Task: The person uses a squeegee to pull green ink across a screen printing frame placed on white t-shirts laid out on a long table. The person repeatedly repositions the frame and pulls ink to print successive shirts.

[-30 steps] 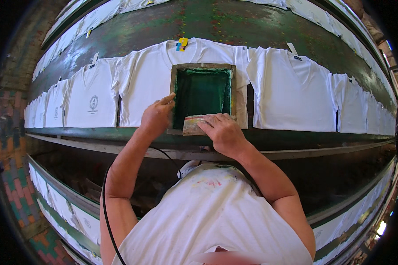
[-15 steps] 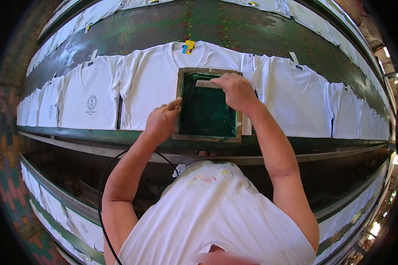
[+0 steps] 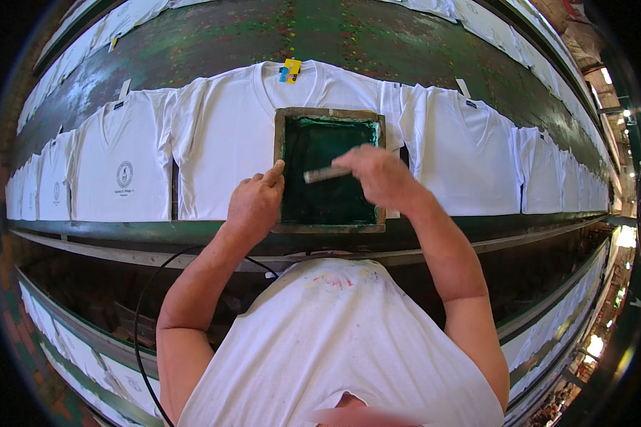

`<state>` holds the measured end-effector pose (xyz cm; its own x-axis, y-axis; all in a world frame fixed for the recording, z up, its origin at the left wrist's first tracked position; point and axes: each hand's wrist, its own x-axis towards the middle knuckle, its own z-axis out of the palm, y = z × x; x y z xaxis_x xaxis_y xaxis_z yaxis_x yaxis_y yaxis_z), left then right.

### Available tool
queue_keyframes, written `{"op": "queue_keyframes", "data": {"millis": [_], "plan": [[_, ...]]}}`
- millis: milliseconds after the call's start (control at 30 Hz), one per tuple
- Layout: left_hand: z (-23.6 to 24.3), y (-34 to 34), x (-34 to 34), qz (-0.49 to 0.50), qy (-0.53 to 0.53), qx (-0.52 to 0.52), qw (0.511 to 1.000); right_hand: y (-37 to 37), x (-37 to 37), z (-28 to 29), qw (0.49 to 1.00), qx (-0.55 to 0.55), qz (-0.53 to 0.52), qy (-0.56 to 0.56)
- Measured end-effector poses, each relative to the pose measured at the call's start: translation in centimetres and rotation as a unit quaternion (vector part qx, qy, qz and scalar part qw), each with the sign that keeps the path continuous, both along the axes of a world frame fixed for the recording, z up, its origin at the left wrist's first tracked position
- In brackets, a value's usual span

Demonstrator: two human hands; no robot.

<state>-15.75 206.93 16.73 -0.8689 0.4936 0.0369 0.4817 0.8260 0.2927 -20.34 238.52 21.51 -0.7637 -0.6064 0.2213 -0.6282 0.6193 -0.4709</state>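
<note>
A wooden-framed printing screen (image 3: 331, 228) with dark green mesh lies over the lower front of a white V-neck T-shirt (image 3: 217, 142). My left hand (image 3: 256, 203) grips the left side of the frame, with fingers bent against its edge. In my right hand (image 3: 379, 176) is a small squeegee (image 3: 323, 174), held over the middle of the mesh and slanting down to the left. Motion blurs the right fingers a little, and whether the blade touches the mesh cannot be told. The shirt beneath the screen is hidden.
More white T-shirts line the long green table; the left neighbour (image 3: 100, 171) bears a dark round print, and another (image 3: 470, 156) lies to the right. A yellow and blue tag (image 3: 290, 70) sits at the middle collar. A black cable (image 3: 141, 320) loops beside my left arm.
My right hand has brought the squeegee from the far end of the screen toward me, to its middle, and it now tilts more. My left hand keeps its place on the frame.
</note>
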Motion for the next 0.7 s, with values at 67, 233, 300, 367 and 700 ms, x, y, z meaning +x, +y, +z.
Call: {"op": "queue_keyframes", "data": {"millis": [67,233,300,367,700], "plan": [[0.1,0.0,0.0,0.0,-0.009,-0.005,1.0,-0.3,-2.9,-0.3,0.999,-0.001,-0.04,0.026],[0.2,0.2,0.2,-0.004,0.045,-0.001,0.999,-0.9,-4.5,-0.8,0.995,0.021,-0.093,0.042],[0.1,0.2,0.3,-0.001,0.03,0.0,1.0,-1.2,-2.8,-1.1,0.994,0.032,-0.084,0.058],[0.0,0.2,0.3,0.009,-0.002,-0.001,1.0,-1.4,-0.4,-1.2,0.994,0.042,-0.079,0.057],[-0.7,-0.1,-0.1,0.015,0.066,0.061,0.996,-2.7,10.5,-1.4,0.996,0.034,-0.063,0.059]]}}
